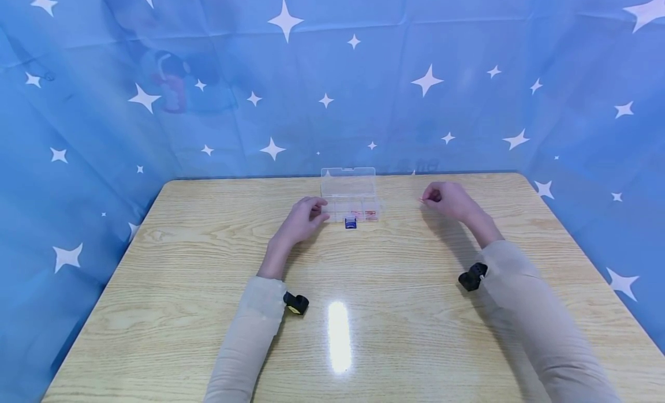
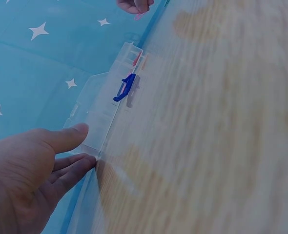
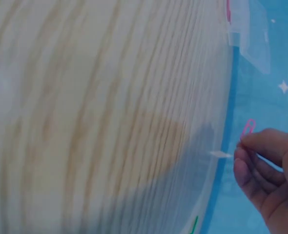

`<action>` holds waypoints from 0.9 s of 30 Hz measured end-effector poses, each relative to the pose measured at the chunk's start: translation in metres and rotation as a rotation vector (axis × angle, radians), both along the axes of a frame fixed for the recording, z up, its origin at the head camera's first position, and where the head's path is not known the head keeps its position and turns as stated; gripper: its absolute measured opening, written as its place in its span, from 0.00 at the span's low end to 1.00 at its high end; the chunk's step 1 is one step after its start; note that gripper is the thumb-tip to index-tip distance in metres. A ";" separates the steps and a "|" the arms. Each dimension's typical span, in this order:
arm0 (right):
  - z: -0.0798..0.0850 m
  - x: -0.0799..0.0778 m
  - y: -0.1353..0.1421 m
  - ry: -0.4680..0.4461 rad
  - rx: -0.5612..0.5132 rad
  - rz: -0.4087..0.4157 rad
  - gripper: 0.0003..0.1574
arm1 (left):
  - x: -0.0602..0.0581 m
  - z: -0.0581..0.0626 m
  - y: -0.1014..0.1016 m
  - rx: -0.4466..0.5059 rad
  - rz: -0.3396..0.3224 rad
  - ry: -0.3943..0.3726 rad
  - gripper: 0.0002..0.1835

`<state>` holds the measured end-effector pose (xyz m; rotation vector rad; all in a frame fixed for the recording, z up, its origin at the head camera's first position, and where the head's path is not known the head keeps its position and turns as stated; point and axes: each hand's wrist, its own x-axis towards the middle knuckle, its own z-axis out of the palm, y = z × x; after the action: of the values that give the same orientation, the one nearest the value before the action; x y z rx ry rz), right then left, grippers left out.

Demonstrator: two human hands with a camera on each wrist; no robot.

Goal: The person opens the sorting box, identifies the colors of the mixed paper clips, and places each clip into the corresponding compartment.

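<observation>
A clear plastic compartment box point(image 1: 342, 217) sits toward the table's far edge, its lid point(image 1: 348, 183) raised at the back. My left hand point(image 1: 305, 218) holds the box's left end, thumb toward the front and fingers curved at the corner point(image 2: 34, 175). Small red and pink pieces point(image 1: 370, 214) lie in the compartments on the right. At the front side stands a blue clasp-like part point(image 2: 125, 87). Off to the right of the box, my right hand point(image 1: 447, 200) pinches a pink paper clip point(image 3: 249, 126) between thumb and fingertips, above the table.
A thin green piece point(image 3: 195, 224) lies on the wooden table point(image 1: 208, 310) near the right hand. Behind the far edge hangs a blue curtain point(image 1: 363, 114) with white stars. Each sleeve carries a black wrist camera point(image 1: 296, 303).
</observation>
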<state>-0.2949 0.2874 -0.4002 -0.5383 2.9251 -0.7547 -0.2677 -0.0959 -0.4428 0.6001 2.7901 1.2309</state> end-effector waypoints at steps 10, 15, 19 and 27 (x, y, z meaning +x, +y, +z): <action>0.002 -0.004 -0.020 -0.006 -0.007 0.020 0.06 | 0.001 0.000 -0.001 0.007 0.004 0.005 0.21; 0.005 -0.004 -0.032 -0.015 -0.020 0.039 0.05 | 0.001 0.000 -0.001 0.008 0.005 0.001 0.21; 0.007 -0.004 -0.041 -0.020 -0.034 0.053 0.05 | 0.001 0.000 -0.001 0.011 0.009 0.002 0.21; 0.010 -0.003 -0.059 -0.014 -0.036 0.073 0.05 | 0.001 0.000 0.000 0.014 0.012 0.011 0.21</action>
<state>-0.2981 0.2288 -0.3906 -0.6362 2.8672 -0.7998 -0.2670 -0.0963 -0.4426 0.5942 2.8004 1.2539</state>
